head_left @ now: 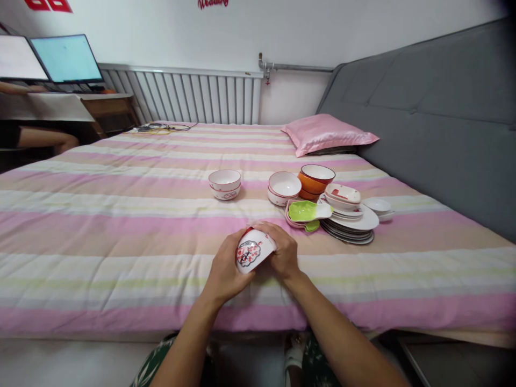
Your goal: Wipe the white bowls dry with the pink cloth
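Head view: L hand & R hand curl partly closed round patterned white bowl, tilted over bed nr its front edge. Step looks like handling bowl; next move prob. calls for firm two-hand grip

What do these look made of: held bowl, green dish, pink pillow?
Held bowl: probably glazed ceramic; smooth white surface with a printed-looking motif, though melamine could look alike.
Green dish: glazed ceramic or plastic, can't tell which; glossy, with bright highlights.
Pink pillow: likely satin-type fabric; silky sheen and soft creases.
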Available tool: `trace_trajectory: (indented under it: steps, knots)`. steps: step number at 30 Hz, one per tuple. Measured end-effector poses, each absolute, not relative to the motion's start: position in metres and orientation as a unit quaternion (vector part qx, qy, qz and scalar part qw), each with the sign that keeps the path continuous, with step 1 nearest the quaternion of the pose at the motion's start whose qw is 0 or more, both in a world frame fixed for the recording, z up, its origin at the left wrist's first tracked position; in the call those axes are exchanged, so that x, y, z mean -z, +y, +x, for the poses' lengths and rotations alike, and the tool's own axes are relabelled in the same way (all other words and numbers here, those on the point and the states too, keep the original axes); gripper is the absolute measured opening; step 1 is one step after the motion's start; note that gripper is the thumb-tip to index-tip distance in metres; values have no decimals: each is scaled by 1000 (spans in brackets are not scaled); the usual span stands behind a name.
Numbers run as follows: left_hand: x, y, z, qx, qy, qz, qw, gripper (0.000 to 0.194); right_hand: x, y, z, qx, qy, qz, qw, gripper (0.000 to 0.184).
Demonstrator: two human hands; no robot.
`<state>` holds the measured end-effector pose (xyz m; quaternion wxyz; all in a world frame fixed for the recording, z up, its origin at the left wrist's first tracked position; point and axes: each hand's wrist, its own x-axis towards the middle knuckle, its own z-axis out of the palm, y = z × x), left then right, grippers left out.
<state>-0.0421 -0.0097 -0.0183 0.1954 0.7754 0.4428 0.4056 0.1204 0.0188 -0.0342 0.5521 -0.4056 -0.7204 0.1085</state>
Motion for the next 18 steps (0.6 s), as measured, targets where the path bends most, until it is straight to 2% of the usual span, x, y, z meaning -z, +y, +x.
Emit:
trace_trajectory:
  steps: [10, 18]
  knots:
    - [17, -9, -46, -398, 464, 769, 186, 73, 52, 34, 119, -259, -645, -426, 579, 47]
    - [19, -11, -49, -390, 485, 761, 181, 72, 63, 38, 118, -293, -635, -440, 563, 52]
